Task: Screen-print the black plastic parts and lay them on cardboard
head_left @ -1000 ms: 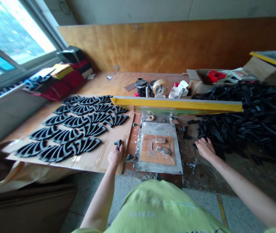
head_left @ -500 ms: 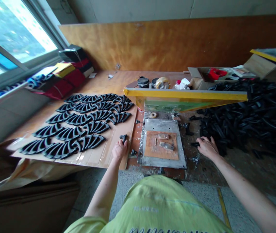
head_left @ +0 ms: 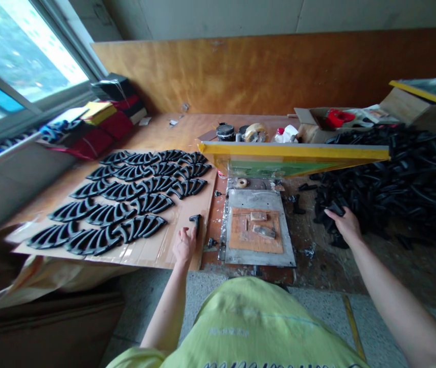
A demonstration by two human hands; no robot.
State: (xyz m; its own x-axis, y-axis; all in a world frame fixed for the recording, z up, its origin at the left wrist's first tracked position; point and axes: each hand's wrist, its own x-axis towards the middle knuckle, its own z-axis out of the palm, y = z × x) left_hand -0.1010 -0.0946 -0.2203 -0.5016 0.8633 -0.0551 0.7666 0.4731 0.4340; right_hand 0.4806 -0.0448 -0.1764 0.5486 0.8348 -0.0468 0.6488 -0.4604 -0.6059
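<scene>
My left hand [head_left: 184, 245] rests on the right end of a cardboard sheet [head_left: 164, 245], fingers loosely spread, its fingertips touching a small black T-shaped part [head_left: 195, 220]. Rows of curved black ribbed parts [head_left: 125, 199] lie across that cardboard. My right hand [head_left: 343, 223] reaches into a big heap of black plastic parts [head_left: 397, 174] on the right and closes on one black piece [head_left: 335, 209]. Between my hands sits a metal plate [head_left: 258, 225] carrying an orange pad [head_left: 255, 230] with small blocks on it.
A yellow-framed printing screen [head_left: 294, 153] hangs raised above the plate. Behind it stand ink tins, a tape roll [head_left: 255, 132] and bottles. Folded red and dark cloths [head_left: 98, 128] lie by the window. A cardboard box [head_left: 317, 125] holds a red item. A plywood board [head_left: 279, 71] backs the bench.
My right hand has moved up and right from the bench surface into the black heap and closed on a piece. My left hand has slid back slightly from the T-shaped part.
</scene>
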